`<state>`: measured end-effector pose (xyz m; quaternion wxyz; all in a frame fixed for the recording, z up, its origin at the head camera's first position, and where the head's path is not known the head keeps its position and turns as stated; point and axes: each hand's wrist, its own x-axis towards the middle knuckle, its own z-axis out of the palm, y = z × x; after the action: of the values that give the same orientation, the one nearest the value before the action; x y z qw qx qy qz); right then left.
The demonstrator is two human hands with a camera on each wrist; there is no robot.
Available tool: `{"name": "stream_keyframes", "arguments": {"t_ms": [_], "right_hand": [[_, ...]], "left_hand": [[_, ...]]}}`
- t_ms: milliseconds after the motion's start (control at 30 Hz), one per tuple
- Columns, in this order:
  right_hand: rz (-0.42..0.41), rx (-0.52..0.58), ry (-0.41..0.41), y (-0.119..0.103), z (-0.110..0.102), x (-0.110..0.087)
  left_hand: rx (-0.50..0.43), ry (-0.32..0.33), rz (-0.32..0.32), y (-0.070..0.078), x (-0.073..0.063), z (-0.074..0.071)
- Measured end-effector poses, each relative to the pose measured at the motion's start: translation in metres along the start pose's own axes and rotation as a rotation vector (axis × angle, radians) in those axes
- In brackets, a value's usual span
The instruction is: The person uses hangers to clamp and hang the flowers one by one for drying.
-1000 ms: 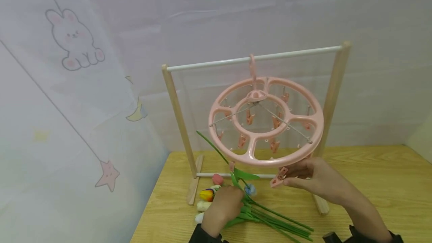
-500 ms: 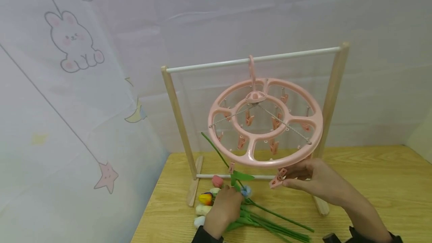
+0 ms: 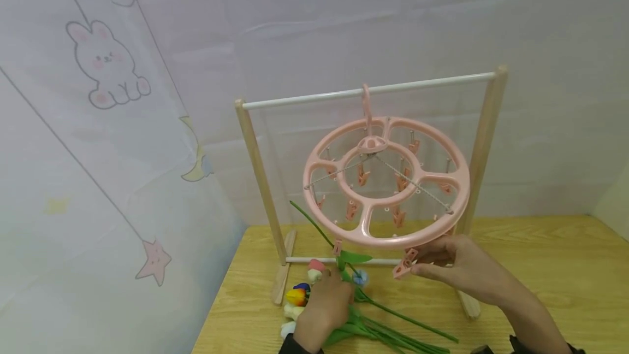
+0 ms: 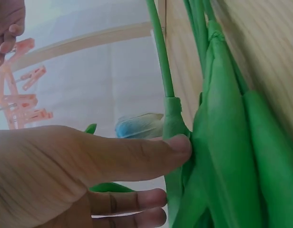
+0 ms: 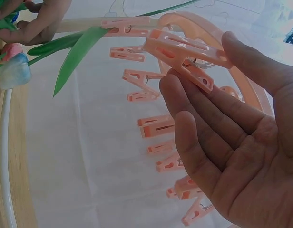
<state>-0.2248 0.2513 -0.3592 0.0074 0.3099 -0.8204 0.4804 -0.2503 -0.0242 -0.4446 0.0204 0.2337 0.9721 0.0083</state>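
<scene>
Artificial tulips with green stems (image 3: pixel 393 335) lie on the table beneath the hanger. My left hand (image 3: pixel 326 302) is among them, its thumb and fingers pinching a green tulip stem (image 4: pixel 173 111), as the left wrist view shows. A blue tulip (image 3: pixel 360 277) lies just right of that hand; yellow (image 3: pixel 296 296) and pink (image 3: pixel 316 265) heads lie to its left. At the rim of a round pink clip hanger (image 3: pixel 363 231), my right hand (image 3: pixel 462 272) holds a pink clothespin (image 5: pixel 184 54) between thumb and fingers. The clothespin's jaws point left, with no flower between them.
The hanger hooks over the white top bar (image 3: pixel 314 95) of a wooden stand. Several other clothespins (image 3: pixel 399 216) dangle below its rings. One tulip with a long stem (image 3: pixel 312 223) reaches up behind the hanger's left rim. A patterned cloth wall (image 3: pixel 162 190) stands behind.
My left hand shifts slightly among the tulips, and some heads move a little left. A pale head now shows under the pink one. My right hand keeps its place at the clothespin.
</scene>
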Motion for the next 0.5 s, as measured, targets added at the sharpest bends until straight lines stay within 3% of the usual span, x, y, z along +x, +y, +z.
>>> {"name": "stream_keyframes", "arguments": {"t_ms": [133,300,500], "right_hand": [[0.009,0.002,-0.004,0.0,0.001,0.0],[0.005,-0.002,-0.004,0.0,0.001,0.001],[-0.01,0.008,-0.006,0.001,0.001,0.002]], "left_hand": [[-0.008,0.018,0.037,-0.003,-0.005,-0.004],[-0.085,-0.004,0.053,-0.007,-0.008,-0.011],[-0.112,-0.017,0.069,-0.01,-0.011,-0.02]]}}
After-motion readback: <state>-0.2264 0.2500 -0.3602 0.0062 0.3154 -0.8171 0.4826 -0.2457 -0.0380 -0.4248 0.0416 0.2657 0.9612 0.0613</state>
